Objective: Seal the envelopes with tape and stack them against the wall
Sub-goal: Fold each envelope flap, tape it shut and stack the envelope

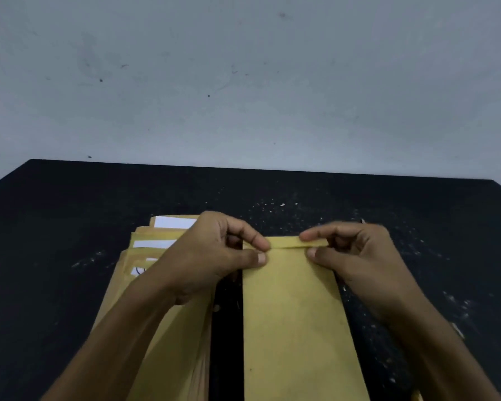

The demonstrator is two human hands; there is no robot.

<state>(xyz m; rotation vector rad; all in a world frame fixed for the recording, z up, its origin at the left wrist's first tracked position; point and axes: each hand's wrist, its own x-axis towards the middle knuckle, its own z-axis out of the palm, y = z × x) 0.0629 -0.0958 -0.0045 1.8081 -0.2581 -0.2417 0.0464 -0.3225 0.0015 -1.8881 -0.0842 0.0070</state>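
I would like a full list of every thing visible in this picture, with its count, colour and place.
Single envelope: one, yellow-brown, on the table at centre right, its top flap folded down.
Envelope pile: count unclear, yellow-brown with white strips at the top ends, left of the single envelope, apart from it.
Table: one, black, speckled with pale crumbs, set against the wall.
Wall: one, pale grey, marked with dark spots, behind the table.
Left hand: one, pinches the flap's left end.
Right hand: one, pinches the flap's right end.
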